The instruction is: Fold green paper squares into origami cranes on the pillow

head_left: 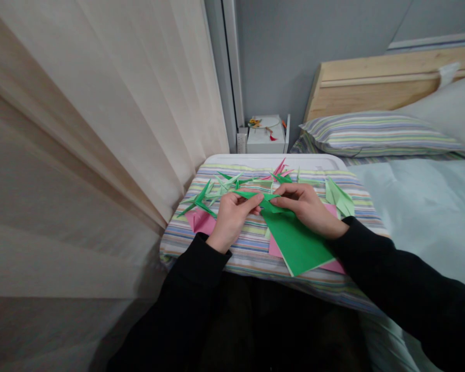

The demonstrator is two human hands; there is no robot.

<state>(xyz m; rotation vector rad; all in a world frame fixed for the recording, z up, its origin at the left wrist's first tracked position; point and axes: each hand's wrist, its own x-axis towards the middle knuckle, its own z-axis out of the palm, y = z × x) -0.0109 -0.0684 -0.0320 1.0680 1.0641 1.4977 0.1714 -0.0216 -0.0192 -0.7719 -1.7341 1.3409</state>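
Between my two hands is a folded piece of green paper [264,199], narrow and pointed at its left end. My left hand [234,213] pinches it between thumb and fingers. On the other side, my right hand [304,205] is closed on its right part, thumb and forefinger together. Flat green paper sheets [296,240] lie below the right hand, partly covering pink paper [276,248]. Left of my hands lie several folded green paper cranes [201,199] and a pink folded paper [201,221]. A pink paper crane [280,169] lies behind the hands.
A striped cloth [248,258] covers the small table, whose white edge [275,160] shows at the back. A light green folded paper [339,197] lies at right. A curtain [139,103] hangs close on the left; a bed [406,206] stands right. Behind is a white cabinet [265,139].
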